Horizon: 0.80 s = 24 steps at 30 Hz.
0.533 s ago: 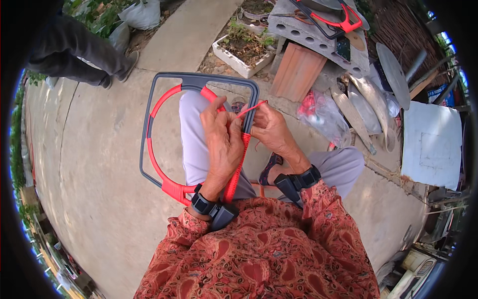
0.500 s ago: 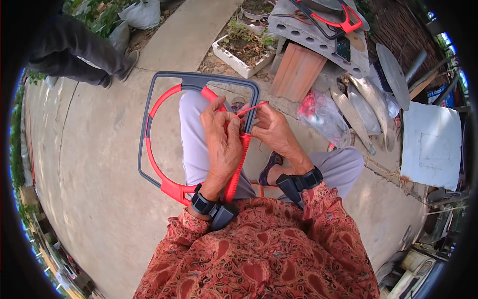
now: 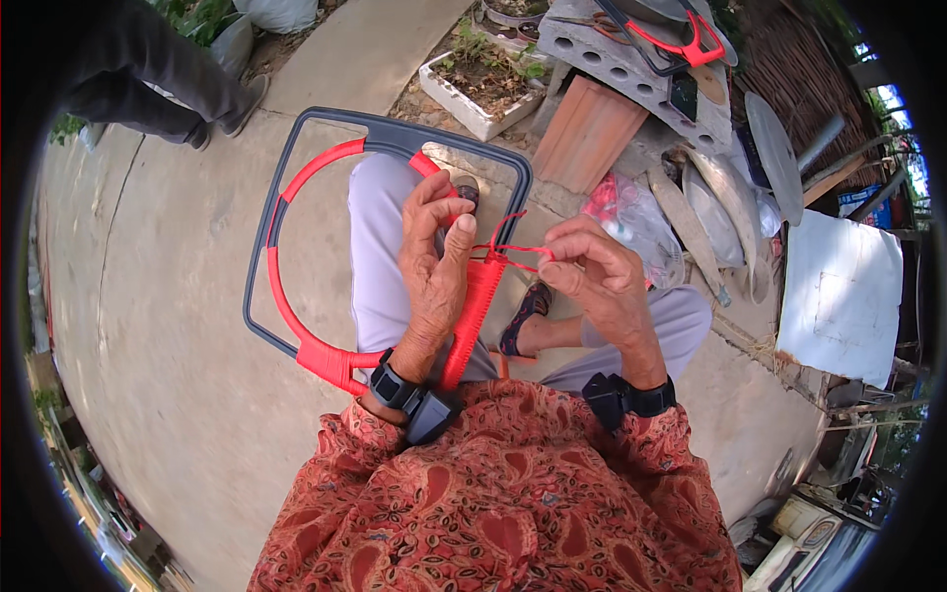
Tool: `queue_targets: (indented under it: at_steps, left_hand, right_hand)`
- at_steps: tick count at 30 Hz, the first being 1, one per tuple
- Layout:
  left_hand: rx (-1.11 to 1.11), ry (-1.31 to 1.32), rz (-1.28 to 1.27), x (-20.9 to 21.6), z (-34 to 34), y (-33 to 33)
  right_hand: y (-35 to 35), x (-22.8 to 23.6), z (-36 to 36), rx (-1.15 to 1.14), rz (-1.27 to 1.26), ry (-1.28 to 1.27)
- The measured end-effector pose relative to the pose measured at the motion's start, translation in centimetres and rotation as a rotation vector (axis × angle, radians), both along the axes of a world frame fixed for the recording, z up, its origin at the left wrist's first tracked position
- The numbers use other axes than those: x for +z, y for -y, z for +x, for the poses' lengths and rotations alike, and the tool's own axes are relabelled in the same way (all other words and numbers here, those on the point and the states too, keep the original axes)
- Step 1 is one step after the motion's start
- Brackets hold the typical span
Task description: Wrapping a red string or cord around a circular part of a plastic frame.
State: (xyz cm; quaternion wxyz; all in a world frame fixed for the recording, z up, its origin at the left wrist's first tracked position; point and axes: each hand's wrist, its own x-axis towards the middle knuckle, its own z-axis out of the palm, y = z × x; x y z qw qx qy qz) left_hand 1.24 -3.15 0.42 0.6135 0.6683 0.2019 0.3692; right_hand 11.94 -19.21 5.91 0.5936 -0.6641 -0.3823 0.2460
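Note:
A dark grey rounded frame (image 3: pixel 264 242) with an inner ring wrapped in red cord (image 3: pixel 273 281) rests across my lap and left knee. My left hand (image 3: pixel 434 261) is inside the frame, its curled fingers around the red-wrapped ring near the right side; the fingers partly hide the grip. To the right, my right hand (image 3: pixel 604 281) pinches a loop of thin red cord (image 3: pixel 518 259), drawn out from the frame's right bar. Below that spot the bar is covered in tight red wrapping (image 3: pixel 473 316). One short cord end sticks up beside the bar.
A similar red and grey frame (image 3: pixel 681 49) lies on a hollow concrete slab (image 3: pixel 602 59) at the far right, beside a phone. Near it are a clay tile (image 3: pixel 594 136), a plastic bag (image 3: pixel 636 227) and a white planter box (image 3: pixel 473 109). Another person's legs (image 3: pixel 168 79) stand far left.
My right hand has moved right and slightly down, away from the left hand, pulling the cord into a longer loop. The frame has shifted a little to the left and tilted.

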Motion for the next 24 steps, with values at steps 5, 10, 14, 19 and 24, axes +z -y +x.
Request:
queue_targets:
  at_steps: [5, 10, 14, 19, 24]
  left_hand:
    - [0.099, -0.02, -0.215, 0.4, -1.1, 0.0]
    - [-0.356, -0.223, -0.925, 1.7, -2.3, -1.9]
    - [-0.708, -0.228, -1.231, 0.8, -1.6, -3.0]
    - [-0.757, -0.286, -1.202, 0.3, -2.2, -3.4]
    - [-0.846, -0.206, -1.242, 0.3, -2.8, -3.2]
  right_hand:
    - [8.3, 4.3, -1.2, -0.164, 0.507, -0.339]
    - [15.6, 4.6, -2.2, -0.256, 0.866, -0.834]
    - [21.0, 1.9, -1.9, -0.469, 0.944, -0.906]
    - [21.7, 2.6, -1.9, -0.525, 0.929, -0.847]
    - [18.8, 2.2, -2.0, -0.485, 0.819, -0.858]
